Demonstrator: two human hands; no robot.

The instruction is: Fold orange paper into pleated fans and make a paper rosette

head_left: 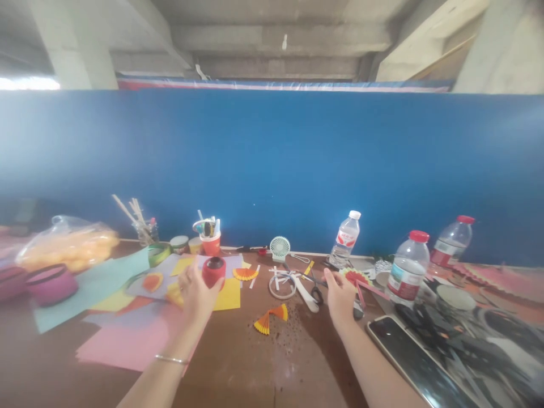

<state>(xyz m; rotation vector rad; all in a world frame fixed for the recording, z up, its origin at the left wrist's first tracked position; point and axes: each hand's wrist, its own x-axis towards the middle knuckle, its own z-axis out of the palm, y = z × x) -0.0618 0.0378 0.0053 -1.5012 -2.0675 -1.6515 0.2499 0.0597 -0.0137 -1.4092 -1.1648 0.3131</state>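
My left hand, a bracelet on its wrist, holds a small red cylindrical object with a dark round top. It is raised in front of the yellow paper. My right hand is by the black-handled scissors; its thumb and forefinger are close together, and whether they pinch anything is too blurred to tell. Between my hands lie a clear ring, white paper strips and a white-handled tool. Nearer to me lies an orange and yellow pleated paper bow. Another pleated fan is behind it.
A small fan and a water bottle stand at the back. On the right are a phone, more bottles and dark tools. Coloured paper, a pink roll and a cup of pens are on the left.
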